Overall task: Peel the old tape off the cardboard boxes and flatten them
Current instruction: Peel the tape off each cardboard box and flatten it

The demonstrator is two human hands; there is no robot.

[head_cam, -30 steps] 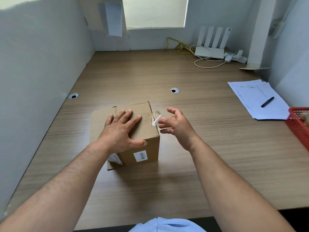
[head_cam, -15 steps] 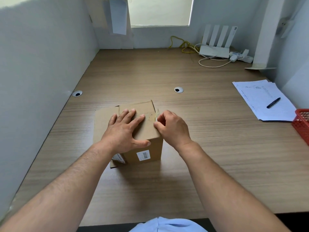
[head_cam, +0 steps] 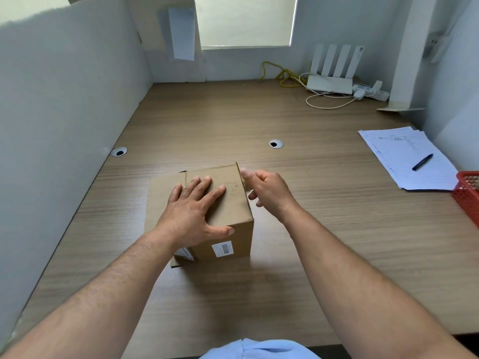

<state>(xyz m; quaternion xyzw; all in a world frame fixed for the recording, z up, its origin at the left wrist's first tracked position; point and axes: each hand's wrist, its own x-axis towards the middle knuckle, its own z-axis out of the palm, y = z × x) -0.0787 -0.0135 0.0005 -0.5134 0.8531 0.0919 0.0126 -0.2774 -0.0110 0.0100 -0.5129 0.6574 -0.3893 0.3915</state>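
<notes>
Here is the cardboard box, sitting upright on the wooden surface, a little left of centre and close to the person; its flaps look shut, so by my reading the flattening has not begun.

The left hand lies flat on the box top, fingers spread wide, thumb hooked over the near top edge just above the white label; that looks like a brace, weight pressed down so the light box cannot slide or lift when something is pulled.

The right hand sits at the top right edge of the box, fingers curled, thumb and forefinger drawn up towards the far right corner; that is where a strip of old tape would wrap over, but the tape itself is too faint to make out, so I cannot tell whether the hand pinches it or grips nothing.

Well off to the right lie lined papers with a pen on top, and a red basket at the edge; all well apart from the work.
</notes>
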